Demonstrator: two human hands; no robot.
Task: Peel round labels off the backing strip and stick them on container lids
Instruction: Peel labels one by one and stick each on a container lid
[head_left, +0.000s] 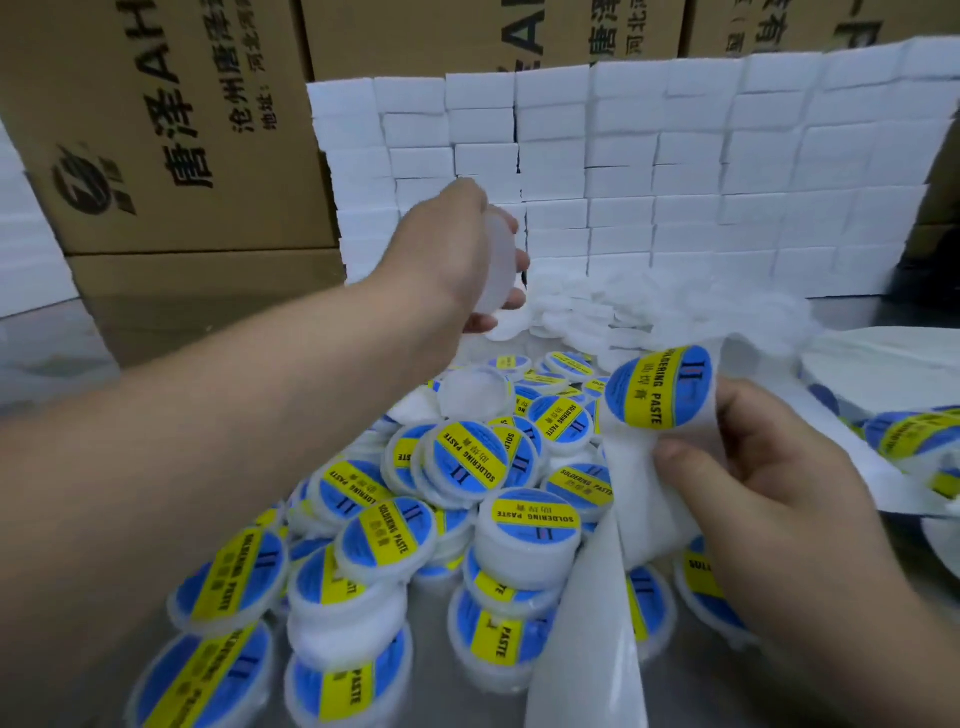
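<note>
Brown cartons (171, 130) printed "唐泽" and "AH" stand behind a wall of white boxes (675, 171) along the worktop's (156, 332) far edge. A heap of tubs (467, 462) labelled "SOLDERING PASTE" in blue and yellow covers the near middle. Near the right edge, the right hand (769, 478) pinches the backing strip (587, 623), and a label (660, 384) curls off just above its fingertips. The left hand (457, 249), raised toward the far edge, has its fingers wrapped round a plain tub (501, 260).
</note>
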